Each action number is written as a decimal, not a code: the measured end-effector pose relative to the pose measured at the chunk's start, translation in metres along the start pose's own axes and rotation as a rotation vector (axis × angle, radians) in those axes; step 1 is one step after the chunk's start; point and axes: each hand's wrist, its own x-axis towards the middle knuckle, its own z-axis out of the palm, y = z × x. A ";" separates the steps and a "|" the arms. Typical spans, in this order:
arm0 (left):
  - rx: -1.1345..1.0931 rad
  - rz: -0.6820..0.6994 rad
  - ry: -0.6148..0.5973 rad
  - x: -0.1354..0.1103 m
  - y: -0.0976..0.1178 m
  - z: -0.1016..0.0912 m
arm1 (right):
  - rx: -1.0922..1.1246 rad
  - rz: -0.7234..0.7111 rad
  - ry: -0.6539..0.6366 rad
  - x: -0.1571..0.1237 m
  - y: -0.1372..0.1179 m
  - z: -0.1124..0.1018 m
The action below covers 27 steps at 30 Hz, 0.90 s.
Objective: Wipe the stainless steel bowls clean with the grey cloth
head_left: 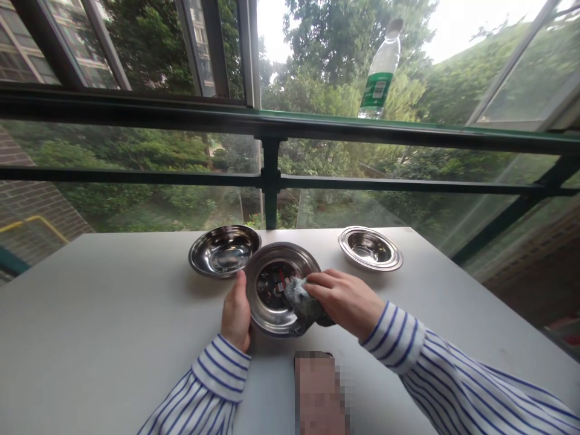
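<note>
My left hand [236, 311] grips the left edge of a shiny metal bowl [267, 323], thumb on the rim and the other fingers hidden behind it. The bowl is tilted toward me above the white table, and a small red and white patch shows at its centre. Bunched in my right hand [347, 299] is a grey cloth [308, 305], pressed against the bowl's inner right side. Another metal bowl [224, 254] rests behind it to the left, partly covered by its rim. A smaller wide-rimmed metal bowl [370, 249] sits apart at the back right.
On the white table [113, 314], a pixelated pinkish phone-like object [319, 393] lies near the front. A dark green railing [181, 121] runs behind the table before glass windows. A clear plastic bottle [379, 84] with a green label stands on the rail.
</note>
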 end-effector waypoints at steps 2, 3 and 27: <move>0.032 0.083 0.086 0.002 0.002 0.000 | 0.088 0.029 0.106 -0.008 0.008 -0.009; 0.054 0.123 0.134 0.002 0.004 0.000 | 0.131 0.052 0.164 -0.013 0.013 -0.013; -0.089 0.010 0.101 -0.001 0.015 0.007 | 0.283 0.273 -0.044 -0.080 0.022 0.039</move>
